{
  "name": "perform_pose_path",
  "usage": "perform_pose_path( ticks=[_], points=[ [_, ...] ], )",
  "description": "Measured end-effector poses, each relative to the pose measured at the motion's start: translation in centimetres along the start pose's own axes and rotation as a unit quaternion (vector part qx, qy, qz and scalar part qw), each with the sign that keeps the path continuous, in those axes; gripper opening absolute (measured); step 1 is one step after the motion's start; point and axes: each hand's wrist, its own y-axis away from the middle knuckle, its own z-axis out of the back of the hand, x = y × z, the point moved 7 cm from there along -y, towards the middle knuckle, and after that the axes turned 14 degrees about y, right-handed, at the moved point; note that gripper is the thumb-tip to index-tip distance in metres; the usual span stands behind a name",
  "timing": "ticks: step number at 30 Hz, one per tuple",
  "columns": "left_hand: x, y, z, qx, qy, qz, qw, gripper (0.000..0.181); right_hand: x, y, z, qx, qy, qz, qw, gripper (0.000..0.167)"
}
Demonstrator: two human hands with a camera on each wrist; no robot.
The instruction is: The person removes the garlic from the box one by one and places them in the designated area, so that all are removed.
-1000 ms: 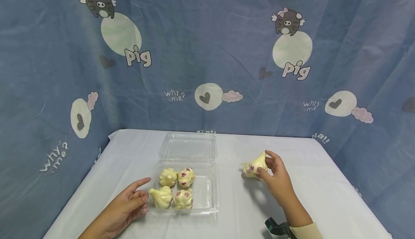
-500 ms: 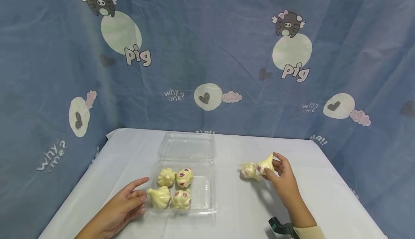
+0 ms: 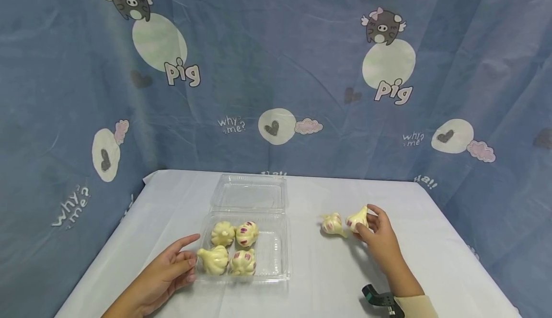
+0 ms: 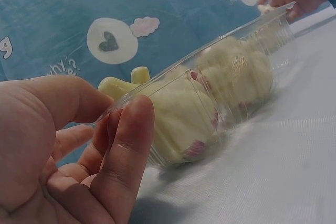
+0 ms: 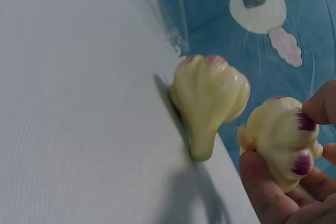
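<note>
A clear plastic container (image 3: pixel 276 278) holds several cream garlic bulbs with purple marks, its lid folded back. Its left edge is pinched between thumb and fingers of my left hand (image 3: pixel 161 276), also close up in the left wrist view (image 4: pixel 79 156). My right hand (image 3: pixel 382 241) grips one garlic bulb (image 3: pixel 357 219) by its sides; the right wrist view shows thumb and fingers around that bulb (image 5: pixel 283 140). Just left of it another bulb (image 3: pixel 331 223) lies on the white cloth, a small gap between the two.
A white cloth (image 3: pixel 310 260) covers the table. Behind it hangs a blue curtain (image 3: pixel 276 59) printed with pigs and hearts. The open lid (image 3: pixel 250 193) lies toward the back. A dark strap device (image 3: pixel 379 298) is on my right wrist.
My right hand has moved right with its bulb, opening a gap from the bulb on the cloth. My left hand has stayed at the container's edge.
</note>
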Motion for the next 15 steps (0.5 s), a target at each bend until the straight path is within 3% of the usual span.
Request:
perform_pose_path(
  ticks=[15],
  points=[
    [0.0,0.0,0.0,-0.016,0.0,0.007,0.9998,0.084,-2.0,-0.2,-1.1,0.027,0.026,-0.03,0.9988,0.075]
  ],
)
